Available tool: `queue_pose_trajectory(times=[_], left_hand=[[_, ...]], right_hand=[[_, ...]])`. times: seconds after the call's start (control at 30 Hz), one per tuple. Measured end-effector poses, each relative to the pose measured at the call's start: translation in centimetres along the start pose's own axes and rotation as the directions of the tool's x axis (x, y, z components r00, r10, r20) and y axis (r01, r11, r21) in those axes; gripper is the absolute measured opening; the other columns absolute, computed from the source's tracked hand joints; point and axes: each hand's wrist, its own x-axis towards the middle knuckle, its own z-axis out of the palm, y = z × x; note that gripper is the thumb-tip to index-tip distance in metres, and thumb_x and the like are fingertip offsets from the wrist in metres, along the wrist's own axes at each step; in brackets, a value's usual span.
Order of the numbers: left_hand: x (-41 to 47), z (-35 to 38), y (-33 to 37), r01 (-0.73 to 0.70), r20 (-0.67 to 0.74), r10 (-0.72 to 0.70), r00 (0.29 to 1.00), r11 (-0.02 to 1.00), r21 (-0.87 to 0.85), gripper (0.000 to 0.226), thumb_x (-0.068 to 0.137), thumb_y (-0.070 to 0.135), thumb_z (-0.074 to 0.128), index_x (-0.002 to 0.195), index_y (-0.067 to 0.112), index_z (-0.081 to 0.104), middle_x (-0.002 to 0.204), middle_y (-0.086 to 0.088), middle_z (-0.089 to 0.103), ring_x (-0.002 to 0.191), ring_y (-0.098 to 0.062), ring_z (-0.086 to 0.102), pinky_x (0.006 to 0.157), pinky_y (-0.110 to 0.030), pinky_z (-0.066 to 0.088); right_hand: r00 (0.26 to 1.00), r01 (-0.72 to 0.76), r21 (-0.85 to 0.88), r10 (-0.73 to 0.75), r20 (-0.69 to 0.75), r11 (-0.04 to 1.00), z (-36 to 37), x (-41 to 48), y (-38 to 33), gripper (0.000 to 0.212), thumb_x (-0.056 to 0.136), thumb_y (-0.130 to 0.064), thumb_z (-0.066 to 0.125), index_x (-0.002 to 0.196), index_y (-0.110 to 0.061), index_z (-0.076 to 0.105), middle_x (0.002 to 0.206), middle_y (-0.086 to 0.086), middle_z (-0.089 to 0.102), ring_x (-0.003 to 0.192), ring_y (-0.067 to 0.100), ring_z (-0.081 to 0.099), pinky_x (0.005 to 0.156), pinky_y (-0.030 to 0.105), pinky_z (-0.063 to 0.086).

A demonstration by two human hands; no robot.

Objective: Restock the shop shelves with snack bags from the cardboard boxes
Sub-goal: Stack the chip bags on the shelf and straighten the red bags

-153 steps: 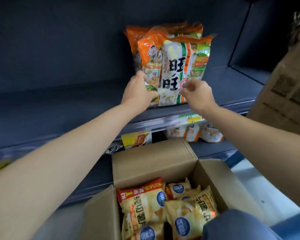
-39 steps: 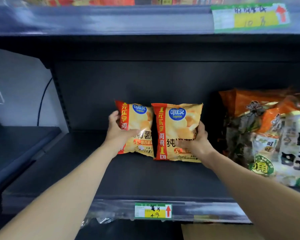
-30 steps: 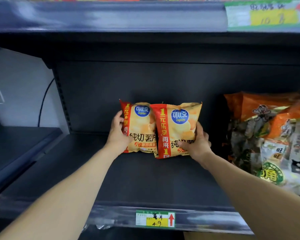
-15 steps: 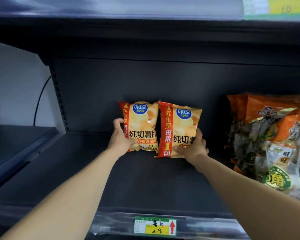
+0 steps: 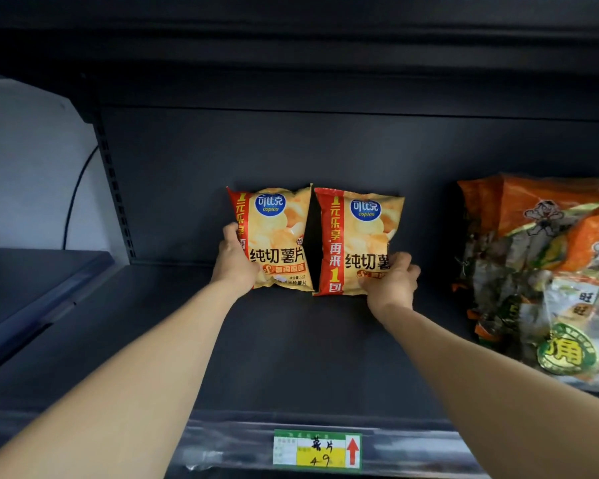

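Two yellow chip bags stand upright side by side at the back edge of the dark shelf (image 5: 291, 357), leaning against its back wall with a narrow gap between them. The left hand (image 5: 234, 262) grips the lower left side of the left chip bag (image 5: 277, 236), fingers wrapped round its edge. The right hand (image 5: 393, 283) pinches the lower right corner of the right chip bag (image 5: 355, 236). Toward the shelf's right edge lies a pile of orange snack packs (image 5: 540, 264), well apart. A yellow price tag (image 5: 317, 449) sits on the front edge.
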Motion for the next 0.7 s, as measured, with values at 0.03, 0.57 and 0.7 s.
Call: queue_pose_trajectory(times=[0.03,0.57,0.7], left_hand=[[0.0,-0.1,0.0,0.005,-0.002,-0.005,1.000,1.000,0.006,0.075,0.085,0.000,0.064,0.140,0.025,0.021,0.136,-0.008,0.044,0.117,-0.024,0.053,0.081,-0.034,0.049],[-1.7,0.3,1.7,-0.015,0.073,0.011,0.997,0.998,0.055,0.095,0.085,0.010,0.068,0.149,0.040,0.004,0.143,-0.009,0.027,0.122,-0.029,0.049,0.086,-0.038,0.047],[-2.4,-0.3,1.9,0.005,0.052,-0.007,0.999,0.999,0.050,0.095,0.084,0.009,0.069,0.148,0.042,0.007,0.142,-0.009,0.026,0.125,-0.030,0.046,0.096,-0.043,0.046]], right_hand=[[1.000,-0.029,-0.026,0.029,0.003,0.999,-0.1,0.0,-0.1,0.053,0.083,-0.004,0.067,0.125,-0.015,0.036,0.136,0.011,0.031,0.126,0.031,0.036,0.101,0.039,0.039],[0.969,-0.080,0.034,0.069,0.236,0.996,-0.3,-1.2,-0.4,0.094,0.084,-0.019,0.070,0.151,-0.033,0.005,0.144,0.012,0.026,0.129,0.031,0.041,0.106,0.042,0.037],[0.972,-0.059,0.030,0.051,0.229,0.998,-1.3,-1.6,-0.2,0.093,0.088,-0.018,0.066,0.153,-0.024,0.000,0.149,0.011,0.028,0.134,0.028,0.038,0.106,0.039,0.037]])
